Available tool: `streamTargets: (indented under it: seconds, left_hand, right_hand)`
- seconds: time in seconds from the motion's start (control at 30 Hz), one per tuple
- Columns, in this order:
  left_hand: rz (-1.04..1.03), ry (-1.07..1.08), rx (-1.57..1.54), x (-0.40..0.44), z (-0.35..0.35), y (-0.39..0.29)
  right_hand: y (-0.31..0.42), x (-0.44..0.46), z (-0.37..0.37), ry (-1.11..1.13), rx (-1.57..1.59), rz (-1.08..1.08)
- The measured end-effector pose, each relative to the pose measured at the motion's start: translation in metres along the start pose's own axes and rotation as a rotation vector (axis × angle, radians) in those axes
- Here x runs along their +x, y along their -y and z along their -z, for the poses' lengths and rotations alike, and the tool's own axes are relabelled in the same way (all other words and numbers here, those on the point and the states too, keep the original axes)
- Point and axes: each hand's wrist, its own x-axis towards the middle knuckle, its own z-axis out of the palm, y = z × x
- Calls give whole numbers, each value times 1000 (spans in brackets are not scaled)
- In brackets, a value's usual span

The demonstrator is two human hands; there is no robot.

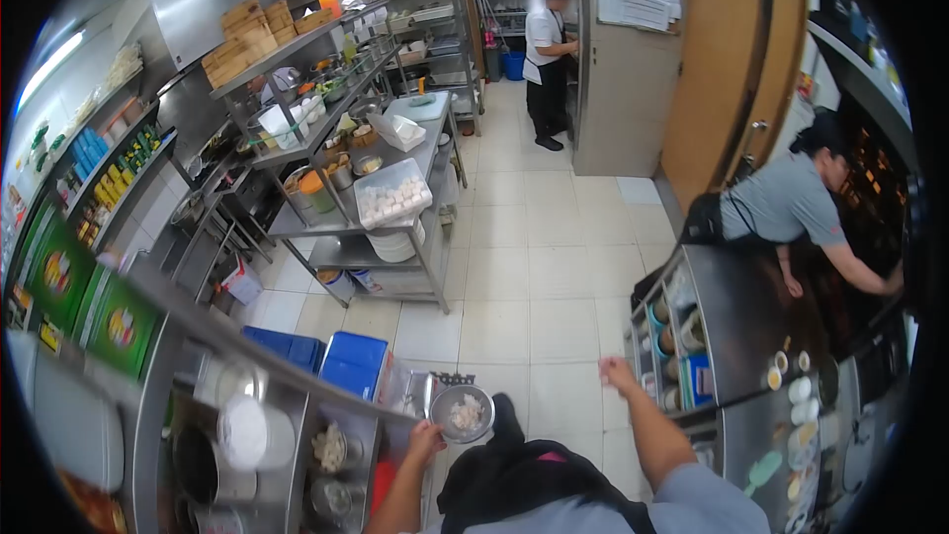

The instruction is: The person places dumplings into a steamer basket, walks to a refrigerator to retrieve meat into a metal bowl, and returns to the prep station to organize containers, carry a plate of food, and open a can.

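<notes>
My left hand (427,442) grips the edge of a round metal bowl (485,422) at the lower middle of the view. Pale, whitish chunks of food (467,411) lie inside the bowl, which hangs over the floor in front of my dark apron. Out to the other side, my right hand (619,376) is in mid-air above the tiles, its fingers loosely bent and apart, with nothing visible in it. The closest thing to it is the side shelving (643,341) of the right-hand counter.
Blue boxes (353,366) sit on the floor ahead to the left. Beyond stands a steel prep table (435,153) bearing a tray of white pieces (393,194). One co-worker (781,203) leans over the right counter (736,321); another person (547,59) stands farther back beside a tall cabinet (623,89).
</notes>
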Motion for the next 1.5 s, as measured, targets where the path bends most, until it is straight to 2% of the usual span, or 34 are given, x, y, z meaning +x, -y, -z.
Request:
streamTargets:
  seconds: [0.07,0.17,0.23,0.33,0.4,0.43,0.47,0.53,0.57,0.73,0.83,0.87,0.9,0.93,0.97,1.0,1.03,1.07,1.13,1.2,1.27,1.33,1.37,1.43,1.5]
  left_hand:
    - [-9,-17,12,51,-10,-31]
    - [-28,-39,-42,156,-33,-85]
    - [-90,-58,116,219,-58,-131]
    - [-122,-12,-2,306,-98,-223]
    - [-144,30,-63,334,-137,-312]
    - [-145,14,-69,359,-144,-344]
    - [-190,39,-119,384,-151,-372]
    - [-238,47,-177,430,-165,-428]
    - [-294,6,-241,444,-172,-456]
    - [-471,-184,-436,538,-162,-555]
    - [-562,-352,-554,579,-145,-615]
    - [-588,-445,-602,589,-141,-637]
    - [-612,-538,-655,601,-138,-657]
    - [-609,-561,-664,615,-129,-675]
    - [-639,-618,-655,631,-117,-690]
    - [-667,-675,-647,650,-107,-703]
    - [-663,-694,-659,667,-99,-720]
    - [-658,-663,-679,686,-92,-739]
    - [-647,-648,-700,729,-71,-770]
    - [-627,-615,-881,793,-44,-794]
    - [-588,-658,-937,848,-25,-815]
    - [-534,-709,-993,902,-1,-825]
    - [-521,-726,-1006,918,3,-829]
    - [-400,-882,-920,941,12,-844]
    - [-397,-904,-954,965,28,-837]
  right_hand:
    - [116,68,-16,-10,35,107]
    - [197,151,-29,-46,66,173]
    - [215,179,-34,-8,40,147]
    - [133,219,-20,23,-110,-13]
    - [51,221,3,50,-305,-279]
    - [-20,224,23,270,-1100,88]
    - [-27,211,37,380,-1152,-11]
    - [-1,206,46,342,-863,-479]
    - [18,220,50,312,-792,-586]
    - [90,398,63,314,-714,-656]
    - [94,585,62,339,-646,-515]
    - [114,659,54,358,-482,-451]
    - [133,725,47,398,-192,-436]
    - [165,800,17,427,-442,-195]
    - [238,868,-26,393,-765,65]
    - [357,919,-80,287,-1047,294]
    - [459,938,-128,299,-1021,364]
    - [526,965,-172,280,-970,611]
    - [645,984,-261,376,-816,949]
    - [736,965,-342,588,-714,789]
    - [768,967,-413,746,-746,920]
    - [783,956,-466,761,-751,1074]
    - [782,957,-487,783,-761,1064]
    - [784,967,-525,788,-959,1193]
    - [788,984,-548,888,-1065,1205]
